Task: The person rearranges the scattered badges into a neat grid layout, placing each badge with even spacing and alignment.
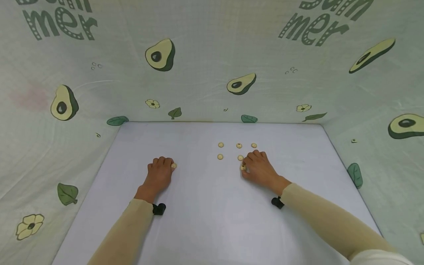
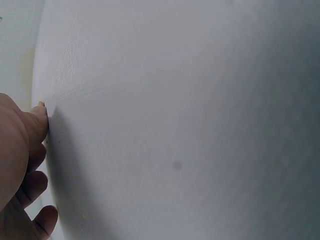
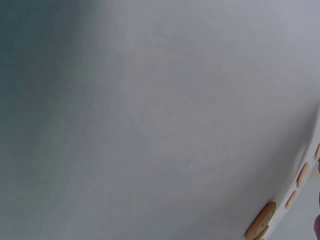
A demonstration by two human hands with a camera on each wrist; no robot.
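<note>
In the head view my left hand [image 1: 159, 173] rests on the left part of the white table, pinching a small round wooden button [image 1: 173, 165] at its thumb side. The left wrist view catches only a sliver of that button [image 2: 41, 103] past the thumb. My right hand [image 1: 261, 169] has another wooden button [image 1: 243, 167] between thumb and index finger, just below a loose button [image 1: 240, 158]. Up close in the right wrist view, a button [image 3: 262, 220] shows small holes, while most of that hand lies outside the picture.
Two buttons [image 1: 221, 145] [image 1: 220, 156] form a column left of the right hand. Two more buttons [image 1: 239, 145] [image 1: 254, 145] lie beyond its fingers. The white tabletop [image 1: 212, 206] meets an avocado-print cloth [image 1: 198, 92] at the back and sides.
</note>
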